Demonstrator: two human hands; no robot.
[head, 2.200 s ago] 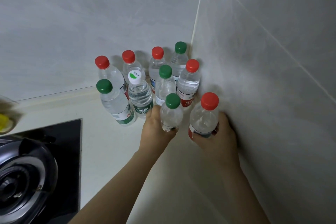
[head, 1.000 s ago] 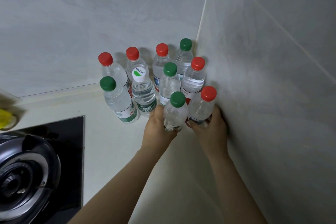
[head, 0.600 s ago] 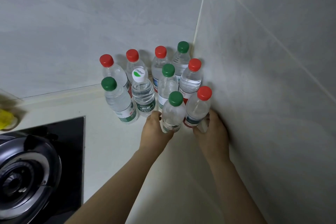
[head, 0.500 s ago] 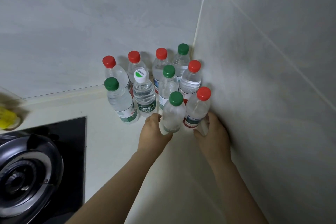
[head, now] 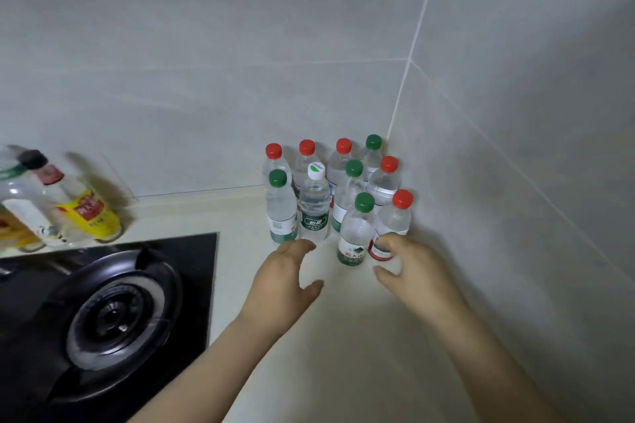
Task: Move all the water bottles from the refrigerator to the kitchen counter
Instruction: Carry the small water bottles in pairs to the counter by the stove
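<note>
While neither hand holds anything, both sit low over the kitchen counter (head: 343, 336), right in front of the water bottles (head: 347, 189) — ten by my count, upright in a tight cluster in the corner where the tiled walls (head: 515, 165) meet.

The left hand (head: 287, 276) is spread, fingers fairly straight and thumb out. Its tips are just short of the bases of the white-capped bottle (head: 314, 206) and the left green-capped bottle (head: 281, 213). The right hand (head: 414, 269) makes a loose, wide C. Its forefinger (head: 388, 243) overlaps the label of the front red-capped bottle (head: 391, 220), though I cannot tell whether it touches or only passes in front. Nothing is clasped.

The front green-capped bottle (head: 357, 230) stands between the two hands and a little beyond them, close against the red-capped one, which is just beside the right-hand wall. Both have their long axes vertical, caps up.

So the placing looks finished, and the hands should clear by coming straight back toward the body, with no sideways sweep. The right hand is the nearer to a bottle — the one more likely to tip something.

The refrigerator is out of view (so how many bottles remain there cannot be told). The stove burner (head: 117, 316) lies to the left, well apart from the cluster.
</note>
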